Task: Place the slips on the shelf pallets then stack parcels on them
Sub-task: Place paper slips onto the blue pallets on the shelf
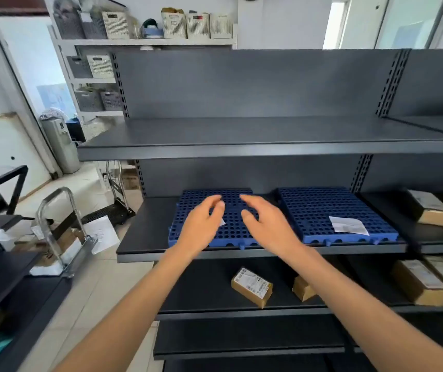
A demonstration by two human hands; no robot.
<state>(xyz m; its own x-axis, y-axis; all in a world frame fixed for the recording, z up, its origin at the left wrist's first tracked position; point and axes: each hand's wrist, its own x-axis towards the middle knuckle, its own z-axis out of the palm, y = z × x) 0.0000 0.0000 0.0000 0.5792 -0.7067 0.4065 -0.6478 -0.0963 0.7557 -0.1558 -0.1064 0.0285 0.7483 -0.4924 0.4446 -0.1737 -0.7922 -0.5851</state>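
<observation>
Left hand (201,228) and right hand (267,225), fingers loosely spread, over the left pallet (232,230); a slip (348,225) on the right pallet (319,205).

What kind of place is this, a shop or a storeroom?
Probably a parcel storeroom: dark metal shelving holds blue plastic pallets with paper slips, labelled cardboard parcels lie on lower shelves, and a platform trolley stands alongside.

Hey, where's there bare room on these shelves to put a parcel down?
The upper shelf is bare across. On the right pallet, the grid behind and left of the slip is free. The middle shelf is bare left of the left pallet. Crowded: the left hand and right hand over the left pallet.
</observation>
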